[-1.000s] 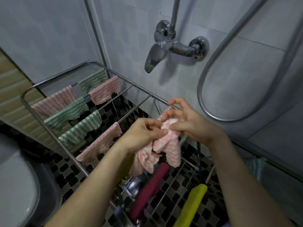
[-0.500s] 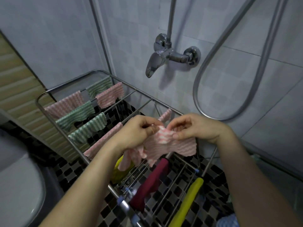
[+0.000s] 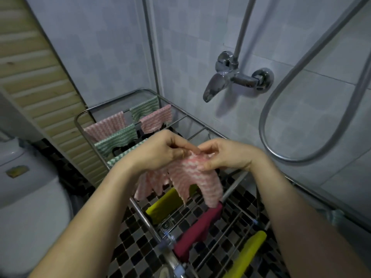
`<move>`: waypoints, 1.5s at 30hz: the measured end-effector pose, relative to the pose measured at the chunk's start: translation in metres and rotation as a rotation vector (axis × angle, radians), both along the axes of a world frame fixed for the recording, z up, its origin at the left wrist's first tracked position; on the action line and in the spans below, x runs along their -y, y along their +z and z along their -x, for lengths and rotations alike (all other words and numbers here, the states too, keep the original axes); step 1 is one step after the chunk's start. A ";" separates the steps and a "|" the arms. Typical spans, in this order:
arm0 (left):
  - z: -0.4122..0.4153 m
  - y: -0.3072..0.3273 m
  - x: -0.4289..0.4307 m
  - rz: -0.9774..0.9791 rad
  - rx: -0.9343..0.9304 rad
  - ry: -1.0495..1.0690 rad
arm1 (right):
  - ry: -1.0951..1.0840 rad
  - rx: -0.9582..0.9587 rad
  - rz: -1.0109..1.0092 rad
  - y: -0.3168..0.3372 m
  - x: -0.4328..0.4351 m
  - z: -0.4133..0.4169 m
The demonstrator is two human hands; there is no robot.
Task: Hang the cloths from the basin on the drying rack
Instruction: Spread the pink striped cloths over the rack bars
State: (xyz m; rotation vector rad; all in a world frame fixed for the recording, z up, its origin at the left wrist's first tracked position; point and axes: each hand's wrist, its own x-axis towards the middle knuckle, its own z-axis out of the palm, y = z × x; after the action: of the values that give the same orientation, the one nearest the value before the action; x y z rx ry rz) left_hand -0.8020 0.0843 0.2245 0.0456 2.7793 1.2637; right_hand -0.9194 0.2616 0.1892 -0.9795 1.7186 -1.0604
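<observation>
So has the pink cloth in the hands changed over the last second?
Yes. The pink cloth was bunched between the hands; now it is spread wider, hanging over the drying rack rails, held by left hand and right hand.

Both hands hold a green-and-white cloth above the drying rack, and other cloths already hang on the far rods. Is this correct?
Not quite: the colour is wrong. In the head view the cloth held by the left hand and the right hand is pink-and-white, not green-and-white. The rest stands: it is above the drying rack, and other cloths already hang on the far rods.
</observation>
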 end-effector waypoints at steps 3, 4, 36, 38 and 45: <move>-0.002 0.010 0.026 0.016 -0.060 0.082 | 0.057 -0.126 -0.133 0.016 0.024 0.013; -0.001 0.012 0.029 0.029 -0.083 0.111 | 0.052 -0.178 -0.169 0.018 0.025 0.017; 0.134 -0.075 0.213 -0.069 -0.007 0.322 | -0.465 -0.253 -0.145 -0.062 0.195 0.168; 0.140 -0.082 0.215 -0.147 0.024 0.356 | -0.576 -0.075 -0.092 -0.073 0.192 0.171; 0.170 -0.115 0.216 -0.214 0.275 0.390 | -0.913 0.232 -0.028 -0.119 0.205 0.189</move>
State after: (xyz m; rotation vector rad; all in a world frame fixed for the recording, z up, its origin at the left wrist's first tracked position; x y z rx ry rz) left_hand -0.9719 -0.1316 0.1098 -0.6342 2.4795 1.5096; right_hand -1.1085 0.0563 0.0702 0.0172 1.9960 -1.6194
